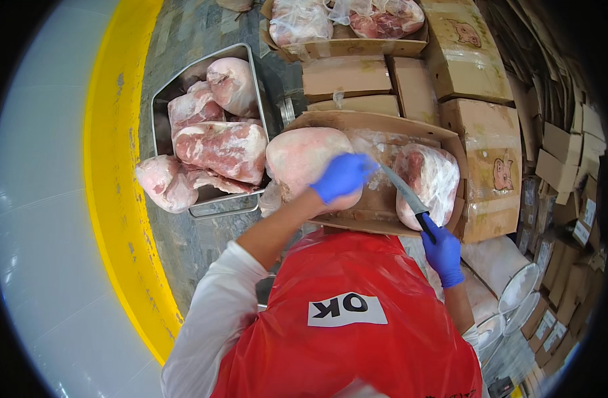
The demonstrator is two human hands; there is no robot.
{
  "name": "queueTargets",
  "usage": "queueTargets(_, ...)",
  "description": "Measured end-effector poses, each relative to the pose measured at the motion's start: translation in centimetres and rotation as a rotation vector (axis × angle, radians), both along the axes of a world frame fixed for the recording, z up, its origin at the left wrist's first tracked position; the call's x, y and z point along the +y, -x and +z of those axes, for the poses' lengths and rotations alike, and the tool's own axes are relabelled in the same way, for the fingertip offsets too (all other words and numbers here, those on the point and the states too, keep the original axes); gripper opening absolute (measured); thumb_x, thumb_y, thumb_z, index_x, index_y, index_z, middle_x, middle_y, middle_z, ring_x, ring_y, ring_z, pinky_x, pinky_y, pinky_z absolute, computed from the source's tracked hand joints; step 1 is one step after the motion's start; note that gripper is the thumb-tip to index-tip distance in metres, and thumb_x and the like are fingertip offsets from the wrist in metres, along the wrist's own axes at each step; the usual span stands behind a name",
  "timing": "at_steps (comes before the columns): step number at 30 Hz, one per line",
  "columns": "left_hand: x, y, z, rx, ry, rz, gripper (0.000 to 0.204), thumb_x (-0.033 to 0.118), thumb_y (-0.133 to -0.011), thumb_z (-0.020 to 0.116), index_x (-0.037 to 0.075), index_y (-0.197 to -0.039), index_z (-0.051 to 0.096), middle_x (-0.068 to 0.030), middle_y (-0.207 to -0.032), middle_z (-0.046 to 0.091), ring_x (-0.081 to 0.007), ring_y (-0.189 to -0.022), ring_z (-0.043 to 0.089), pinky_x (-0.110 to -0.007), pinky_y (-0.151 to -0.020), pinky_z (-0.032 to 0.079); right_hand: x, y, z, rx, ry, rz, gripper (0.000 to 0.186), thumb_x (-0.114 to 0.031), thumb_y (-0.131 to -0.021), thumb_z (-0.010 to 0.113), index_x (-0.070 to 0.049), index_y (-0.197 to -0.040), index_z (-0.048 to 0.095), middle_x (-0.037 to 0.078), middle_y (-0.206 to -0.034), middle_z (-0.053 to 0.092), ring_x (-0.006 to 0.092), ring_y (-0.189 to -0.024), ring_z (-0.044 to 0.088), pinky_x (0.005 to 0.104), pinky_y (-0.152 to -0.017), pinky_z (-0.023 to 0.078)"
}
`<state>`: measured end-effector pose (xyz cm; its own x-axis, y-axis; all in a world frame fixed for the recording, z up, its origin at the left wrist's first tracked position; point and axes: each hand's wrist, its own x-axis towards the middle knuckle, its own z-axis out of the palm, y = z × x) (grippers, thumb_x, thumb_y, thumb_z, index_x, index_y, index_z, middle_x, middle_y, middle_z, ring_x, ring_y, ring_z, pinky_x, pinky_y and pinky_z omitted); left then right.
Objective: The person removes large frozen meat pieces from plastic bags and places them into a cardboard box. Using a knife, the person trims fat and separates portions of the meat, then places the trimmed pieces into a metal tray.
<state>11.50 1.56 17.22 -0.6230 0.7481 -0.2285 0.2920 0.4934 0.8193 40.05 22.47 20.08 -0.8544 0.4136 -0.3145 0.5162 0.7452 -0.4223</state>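
Note:
My right hand (442,255), in a blue glove, is closed around the black handle of a knife (406,190). Its blade points up and to the left, over a cardboard box. My left hand (344,176), gloved in blue too, is over the right side of a large pale piece of meat (300,154) at the box's left end. Motion smears its fingertips, so I cannot make out whether they grip anything. Under the knife, at the right end of the box, sits another piece of meat (428,178) wrapped in clear plastic film.
A metal bin (247,56) at the left holds several raw meat pieces; one hangs over its near edge. Closed cardboard boxes (483,169) stand to the right and behind. An open box (357,48) holds more wrapped meat. Flattened cardboard (556,152) is piled at the far right.

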Motion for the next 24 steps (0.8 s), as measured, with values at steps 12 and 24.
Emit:
queueTargets(12,-2.2,-6.3,-2.9,-0.527,0.016,0.411,0.035,0.038,-0.103,0.064,0.003,-0.107,0.065,-0.0141,-0.121,0.064,-0.0246,-0.112,0.060,-0.037,-0.087,0.053,11.2,3.7,-3.3,-0.029,0.106,-0.074,0.053,-0.022,-0.093,0.072,-0.025,-0.145,0.062,0.019,-0.090,0.071,0.0360,-0.076,0.070,0.0463,-0.069,0.054)
queueTargets(24,-8.4,-11.6,1.3,-1.257,-0.187,1.070,0.041,0.038,-0.107,0.057,0.004,-0.128,0.064,-0.0070,-0.104,0.070,-0.0164,-0.084,0.066,-0.032,-0.073,0.055,14.5,7.6,-8.2,0.359,0.238,-0.440,0.054,-0.019,-0.096,0.073,-0.010,-0.147,0.059,0.025,-0.109,0.074,0.0277,-0.093,0.076,0.0387,-0.082,0.056)
